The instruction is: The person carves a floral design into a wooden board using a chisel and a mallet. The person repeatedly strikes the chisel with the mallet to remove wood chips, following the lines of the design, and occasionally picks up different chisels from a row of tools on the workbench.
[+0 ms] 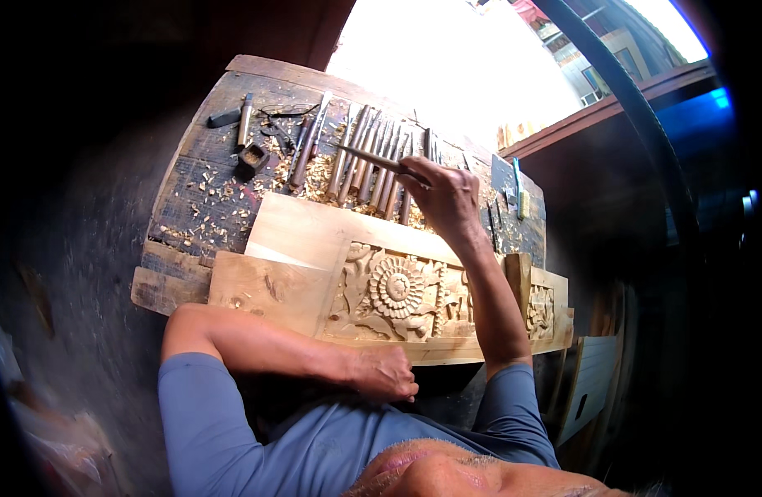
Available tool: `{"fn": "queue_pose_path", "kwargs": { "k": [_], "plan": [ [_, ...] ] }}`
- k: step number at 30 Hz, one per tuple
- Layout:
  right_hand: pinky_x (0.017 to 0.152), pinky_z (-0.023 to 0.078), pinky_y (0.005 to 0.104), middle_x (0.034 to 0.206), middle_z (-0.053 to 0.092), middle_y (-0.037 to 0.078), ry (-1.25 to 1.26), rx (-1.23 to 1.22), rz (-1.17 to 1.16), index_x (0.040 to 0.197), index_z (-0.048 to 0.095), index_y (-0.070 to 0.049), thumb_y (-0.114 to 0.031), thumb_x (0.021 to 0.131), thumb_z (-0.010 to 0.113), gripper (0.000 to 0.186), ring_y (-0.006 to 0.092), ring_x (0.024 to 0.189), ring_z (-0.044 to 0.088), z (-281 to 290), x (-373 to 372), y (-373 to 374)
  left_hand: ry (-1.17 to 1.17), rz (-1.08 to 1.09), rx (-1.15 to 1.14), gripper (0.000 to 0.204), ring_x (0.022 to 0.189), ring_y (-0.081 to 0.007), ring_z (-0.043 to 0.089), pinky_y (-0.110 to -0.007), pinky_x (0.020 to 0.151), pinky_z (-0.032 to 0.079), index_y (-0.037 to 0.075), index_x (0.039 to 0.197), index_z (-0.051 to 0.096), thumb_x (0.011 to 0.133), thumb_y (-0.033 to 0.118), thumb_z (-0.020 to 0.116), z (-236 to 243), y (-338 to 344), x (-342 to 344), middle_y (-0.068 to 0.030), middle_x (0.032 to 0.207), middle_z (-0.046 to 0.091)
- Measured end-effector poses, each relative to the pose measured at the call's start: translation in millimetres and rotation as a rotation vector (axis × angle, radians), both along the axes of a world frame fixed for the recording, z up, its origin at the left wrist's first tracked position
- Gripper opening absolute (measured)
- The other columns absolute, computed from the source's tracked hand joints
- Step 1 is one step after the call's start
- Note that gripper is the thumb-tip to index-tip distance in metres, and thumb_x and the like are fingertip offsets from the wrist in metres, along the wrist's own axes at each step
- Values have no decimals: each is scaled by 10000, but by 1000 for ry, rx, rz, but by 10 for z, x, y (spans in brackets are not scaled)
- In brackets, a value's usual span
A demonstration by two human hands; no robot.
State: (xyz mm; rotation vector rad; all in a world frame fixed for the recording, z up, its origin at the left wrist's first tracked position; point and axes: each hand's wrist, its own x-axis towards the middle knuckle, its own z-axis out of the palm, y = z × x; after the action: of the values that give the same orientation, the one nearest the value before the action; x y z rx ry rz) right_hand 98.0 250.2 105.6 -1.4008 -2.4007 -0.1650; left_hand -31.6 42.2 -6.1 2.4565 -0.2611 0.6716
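Observation:
My right hand [444,195] is raised over the back of the carved wooden panel [273,240]. Its fingers close around a slim carving chisel [373,157], which points left above a row of tools. Curled into a loose fist, my left hand [386,373] rests by the panel's front edge; no object shows in it. The pale panel carries a round flower relief [397,287] with leaves around it. More carving [542,308] shows at its right end, past my right forearm.
Several wooden-handled chisels [362,166] lie among wood shavings on the dark workbench [195,182]. Left of them are a small dark box [252,159] and a dark sharpening stone [224,118]. An upright wood block [518,286] stands on the panel. A brush [523,199] lies far right.

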Motion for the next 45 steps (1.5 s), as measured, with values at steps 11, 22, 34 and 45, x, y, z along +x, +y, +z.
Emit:
{"fn": "queue_pose_path", "kwargs": {
  "k": [11,22,34,45],
  "plan": [
    [421,441,305,690,613,11,-132,29,521,963,692,-126,-162,1031,669,80,120,494,471,27,-1076,328,84,-2,49,335,766,-320,754,-464,664,568,59,853,737,999,342,630,23,16,21,-132,744,742],
    [444,400,325,683,650,44,-118,263,746,830,718,-109,-126,1029,648,211,134,479,459,100,-1796,626,176,-32,36,345,784,-339,740,-468,679,560,68,868,716,1031,353,611,102,3,-11,-130,768,727],
    [461,501,296,738,763,31,364,-18,39,1118,809,-168,-276,1036,696,177,118,515,628,472,17,-186,-377,327,40,213,596,-187,652,-349,529,512,67,1095,738,906,164,754,443,213,-59,-41,673,640],
    [741,571,268,1227,735,170,1170,-622,-53,1119,766,50,107,954,653,208,185,958,749,579,731,-2133,-393,950,-22,672,530,-215,619,-349,519,496,47,1441,588,839,158,866,690,746,-416,-35,679,650]
  ]
}}
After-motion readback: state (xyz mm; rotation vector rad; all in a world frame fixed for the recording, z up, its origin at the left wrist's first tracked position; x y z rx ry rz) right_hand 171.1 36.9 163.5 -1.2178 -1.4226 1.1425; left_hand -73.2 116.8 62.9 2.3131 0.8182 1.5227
